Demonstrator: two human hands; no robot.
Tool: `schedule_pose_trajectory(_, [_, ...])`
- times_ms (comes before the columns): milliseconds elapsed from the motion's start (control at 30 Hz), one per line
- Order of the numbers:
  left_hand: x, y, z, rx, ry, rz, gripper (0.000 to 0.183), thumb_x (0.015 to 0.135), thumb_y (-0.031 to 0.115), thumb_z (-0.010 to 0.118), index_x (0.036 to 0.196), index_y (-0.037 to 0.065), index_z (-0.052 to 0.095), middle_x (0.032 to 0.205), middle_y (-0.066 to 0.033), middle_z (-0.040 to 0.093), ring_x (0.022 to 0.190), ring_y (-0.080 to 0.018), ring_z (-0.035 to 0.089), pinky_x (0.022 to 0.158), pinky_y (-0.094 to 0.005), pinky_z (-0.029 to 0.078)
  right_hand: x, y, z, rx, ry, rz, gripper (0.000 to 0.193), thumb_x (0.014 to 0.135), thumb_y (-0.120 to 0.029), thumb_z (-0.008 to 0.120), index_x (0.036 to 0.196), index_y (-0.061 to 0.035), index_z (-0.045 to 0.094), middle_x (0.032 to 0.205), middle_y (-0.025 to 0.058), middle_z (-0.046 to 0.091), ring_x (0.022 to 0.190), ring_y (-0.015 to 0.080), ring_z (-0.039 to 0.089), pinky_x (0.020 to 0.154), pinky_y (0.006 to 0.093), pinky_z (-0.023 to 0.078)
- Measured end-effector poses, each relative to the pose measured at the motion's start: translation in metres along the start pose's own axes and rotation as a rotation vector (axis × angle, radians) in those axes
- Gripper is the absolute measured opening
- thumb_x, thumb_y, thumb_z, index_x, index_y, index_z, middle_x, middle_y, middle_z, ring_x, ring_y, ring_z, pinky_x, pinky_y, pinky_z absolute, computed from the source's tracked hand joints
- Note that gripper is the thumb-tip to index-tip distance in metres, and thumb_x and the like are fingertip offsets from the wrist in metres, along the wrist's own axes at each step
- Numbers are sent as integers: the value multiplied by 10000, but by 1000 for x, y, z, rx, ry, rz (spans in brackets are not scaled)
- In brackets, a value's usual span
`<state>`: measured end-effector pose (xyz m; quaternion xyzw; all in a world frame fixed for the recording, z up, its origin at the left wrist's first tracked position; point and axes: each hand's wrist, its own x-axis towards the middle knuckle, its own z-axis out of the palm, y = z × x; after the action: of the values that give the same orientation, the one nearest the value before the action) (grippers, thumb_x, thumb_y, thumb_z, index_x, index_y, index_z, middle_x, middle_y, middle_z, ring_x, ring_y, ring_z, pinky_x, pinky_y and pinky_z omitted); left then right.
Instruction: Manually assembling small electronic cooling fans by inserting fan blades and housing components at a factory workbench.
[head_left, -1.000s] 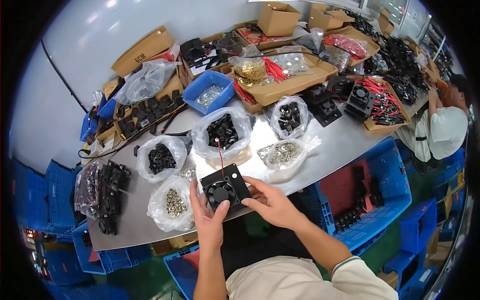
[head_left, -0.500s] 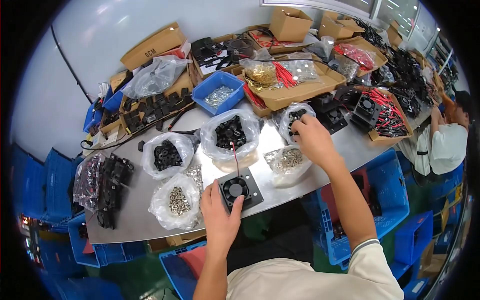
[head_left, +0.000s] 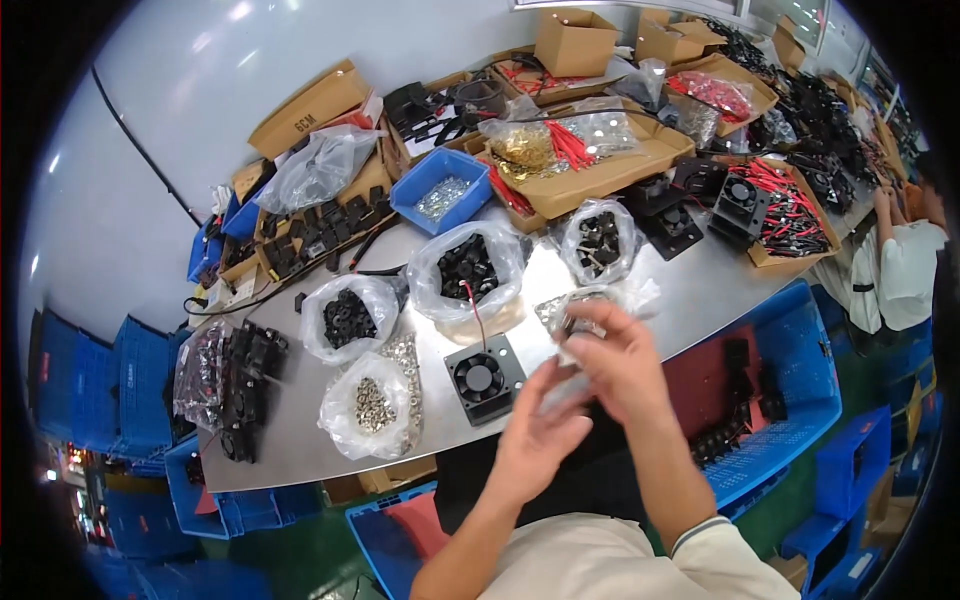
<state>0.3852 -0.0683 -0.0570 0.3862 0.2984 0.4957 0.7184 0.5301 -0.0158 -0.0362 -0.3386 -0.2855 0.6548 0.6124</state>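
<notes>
A square black fan [head_left: 484,380] with a red wire lies flat on the metal table [head_left: 270,430]. Just right of it my left hand [head_left: 540,435] is raised, its fingers apart and nothing visible in them. My right hand [head_left: 620,365] is close beside it, fingers pinched around something small and dark, too blurred to name. Both hands are over the table's front edge and partly hide a clear bag of metal parts [head_left: 553,312]. Behind them stands an open plastic bag of small black parts [head_left: 600,243].
Open bags of black knobs [head_left: 468,270], black pieces [head_left: 348,318] and metal nuts [head_left: 374,405] stand left and behind. A blue bin of screws [head_left: 441,198] and cardboard boxes [head_left: 600,180] line the back. Blue crates [head_left: 790,400] are below. Another person [head_left: 915,260] sits at far right.
My right hand has left the bag of black parts and come nearer. My left hand has let go of the fan and moved right, close to my right hand.
</notes>
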Motion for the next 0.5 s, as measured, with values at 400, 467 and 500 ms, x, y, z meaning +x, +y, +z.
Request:
schedule_pose_trajectory(400, [-17,27,-50,518,118,214,258,863,-101,642,1101,-9,683,1099,-67,634,985,-147,621,847,-257,499,-48,44,-9,-452,-251,-63,234,907,34,636,1140,34,611,1046,59,631,922,120,634,810,255,514])
schedule_pose_trajectory(467, [-22,30,-49,543,133,133,167,866,-100,646,999,-23,711,1078,-69,640,956,-126,621,790,-226,492,-45,45,-9,-530,-251,66,220,908,-16,657,1122,26,630,988,61,661,848,123,641,760,264,523])
schedule_pose_trajectory(500, [-23,29,-51,543,135,132,167,866,-100,646,999,-23,711,1078,-69,640,956,-126,621,790,-226,492,-45,43,-6,-529,-252,68,220,908,-16,657,1122,26,630,988,61,661,848,123,641,760,264,523])
